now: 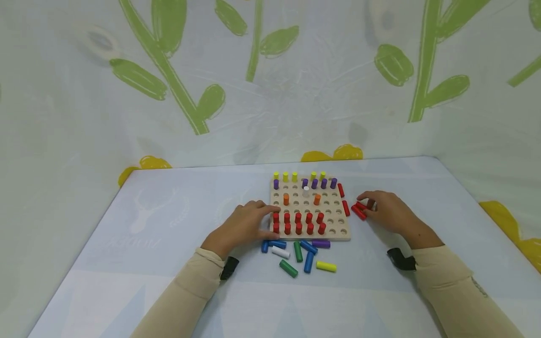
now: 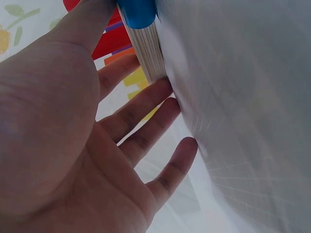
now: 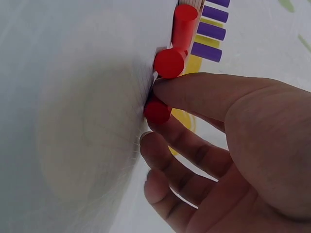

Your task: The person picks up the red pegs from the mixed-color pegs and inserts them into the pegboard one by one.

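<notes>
My left hand (image 1: pixel 244 223) is at the left side of the wooden pegboard (image 1: pixel 338 237), thumb at the front corner and fingers along the edge. In the left wrist view those fingers (image 2: pixel 146 99) are fairly straight, with the board's layered edge (image 2: pixel 148 53) against them. To the right of the board, my right hand (image 1: pixel 390 212) pinches a red peg (image 3: pixel 158 111) between thumb and index finger, low over the table. Another loose red peg (image 1: pixel 358 213) lies right beside it. Red pegs (image 1: pixel 298 228) stand in two rows at the board's front.
Yellow pegs (image 1: pixel 294 176), purple pegs (image 1: pixel 324 183), orange pegs (image 1: pixel 317 199) and a white peg (image 1: pixel 306 191) stand farther back. Two red pegs (image 1: pixel 346 208) lie along the right edge. Before the board lie loose blue pegs (image 1: pixel 309 262), green pegs (image 1: pixel 289 268) and a yellow peg (image 1: pixel 326 266).
</notes>
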The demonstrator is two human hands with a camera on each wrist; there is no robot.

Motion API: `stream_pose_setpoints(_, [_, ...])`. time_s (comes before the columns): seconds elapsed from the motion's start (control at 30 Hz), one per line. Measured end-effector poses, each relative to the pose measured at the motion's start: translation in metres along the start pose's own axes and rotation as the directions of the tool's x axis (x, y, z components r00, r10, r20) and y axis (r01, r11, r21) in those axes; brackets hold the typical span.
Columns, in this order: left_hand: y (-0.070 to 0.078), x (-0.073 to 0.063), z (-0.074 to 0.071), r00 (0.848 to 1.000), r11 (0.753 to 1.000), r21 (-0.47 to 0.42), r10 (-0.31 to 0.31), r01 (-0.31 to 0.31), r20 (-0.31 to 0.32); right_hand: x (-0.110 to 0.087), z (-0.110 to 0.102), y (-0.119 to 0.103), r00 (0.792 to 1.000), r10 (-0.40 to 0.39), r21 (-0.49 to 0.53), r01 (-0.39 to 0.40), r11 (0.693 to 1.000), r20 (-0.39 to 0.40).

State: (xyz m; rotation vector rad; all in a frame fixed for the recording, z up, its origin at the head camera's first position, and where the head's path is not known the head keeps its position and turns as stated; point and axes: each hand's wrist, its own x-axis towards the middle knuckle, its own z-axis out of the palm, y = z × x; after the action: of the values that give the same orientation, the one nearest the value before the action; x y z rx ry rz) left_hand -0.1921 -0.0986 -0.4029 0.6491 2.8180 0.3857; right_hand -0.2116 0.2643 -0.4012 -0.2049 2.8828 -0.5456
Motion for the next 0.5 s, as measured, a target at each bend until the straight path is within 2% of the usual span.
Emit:
stream_pose_setpoints(0.27, [-0.0002, -0.0002, 0.0010, 1.000, 1.000, -0.002, -0.007, 0.007, 0.000, -0.0011, -0.0002, -0.0004, 0.998, -0.045, 0.002, 0.045, 0.999, -0.050])
stream_pose_setpoints(0.5, [-0.0011, 0.0005, 0.0013, 1.000, 1.000, -0.001, 0.000, 0.000, -0.007, -0.0038, 0.0002, -0.0063, 0.993, -0.093, 0.076, 0.098, 0.992, -0.071])
